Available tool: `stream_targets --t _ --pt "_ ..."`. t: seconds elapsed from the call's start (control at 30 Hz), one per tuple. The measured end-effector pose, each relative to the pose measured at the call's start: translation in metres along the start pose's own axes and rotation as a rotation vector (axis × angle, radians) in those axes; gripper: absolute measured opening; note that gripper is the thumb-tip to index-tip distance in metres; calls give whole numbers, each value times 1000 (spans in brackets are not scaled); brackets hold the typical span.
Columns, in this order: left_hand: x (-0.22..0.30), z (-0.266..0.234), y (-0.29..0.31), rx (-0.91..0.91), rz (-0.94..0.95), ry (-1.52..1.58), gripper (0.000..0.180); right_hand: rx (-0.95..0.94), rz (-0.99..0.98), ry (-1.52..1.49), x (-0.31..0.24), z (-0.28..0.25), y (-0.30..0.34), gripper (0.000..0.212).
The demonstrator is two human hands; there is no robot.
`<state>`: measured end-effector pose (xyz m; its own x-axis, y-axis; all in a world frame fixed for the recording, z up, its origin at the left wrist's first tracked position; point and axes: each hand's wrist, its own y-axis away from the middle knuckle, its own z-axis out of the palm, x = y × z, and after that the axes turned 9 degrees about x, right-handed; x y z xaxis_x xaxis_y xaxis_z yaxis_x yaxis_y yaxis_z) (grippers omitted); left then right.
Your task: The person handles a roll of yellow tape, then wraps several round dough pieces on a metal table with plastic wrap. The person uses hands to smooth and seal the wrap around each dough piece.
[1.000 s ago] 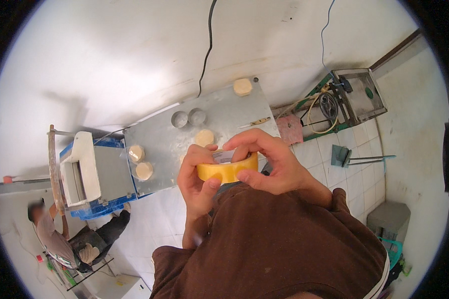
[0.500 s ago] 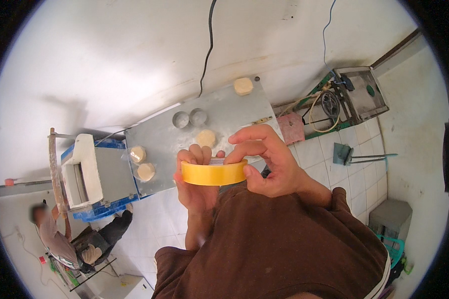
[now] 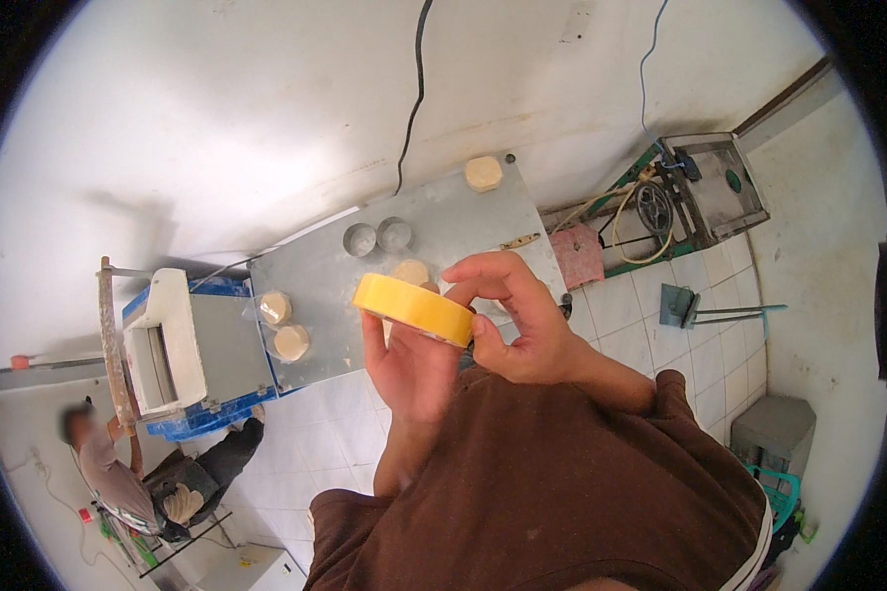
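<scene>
A roll of yellow adhesive tape is held up in front of my brown shirt, tilted with its right end lower. My right hand pinches that right end, thumb on the near side and index finger curved over the top. My left hand supports the roll from below with the palm toward me; its thumb touches the left part, and most of its fingers are hidden behind the tape. Just beyond the roll, a round pale dough-like piece lies on the metal table, partly covered by the tape.
Two metal rings stand on the table. More pale rounds lie at its left end and far corner. At left, a person is beside a white and blue machine. A wheeled-belt machine stands right.
The tape roll has tilted, its left end rising and its right end dropping. My left fingers, earlier curled over its rim, are now mostly hidden behind it.
</scene>
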<state>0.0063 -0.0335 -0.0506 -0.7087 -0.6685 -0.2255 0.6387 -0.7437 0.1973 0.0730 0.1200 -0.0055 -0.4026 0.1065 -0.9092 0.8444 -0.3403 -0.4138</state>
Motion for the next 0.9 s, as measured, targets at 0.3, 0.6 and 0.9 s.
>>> stream_targets --t 0.3,0.6,0.9 --pt "-2 9 -9 105 212 -645 49 79 53 -125 3 -6 -4 54" --pt "14 29 2 -253 701 -1675 46 -127 185 -56 -7 -17 -9 64" --pt "10 17 -5 -206 716 -1317 61 -151 23 86 -14 -19 -7 64"
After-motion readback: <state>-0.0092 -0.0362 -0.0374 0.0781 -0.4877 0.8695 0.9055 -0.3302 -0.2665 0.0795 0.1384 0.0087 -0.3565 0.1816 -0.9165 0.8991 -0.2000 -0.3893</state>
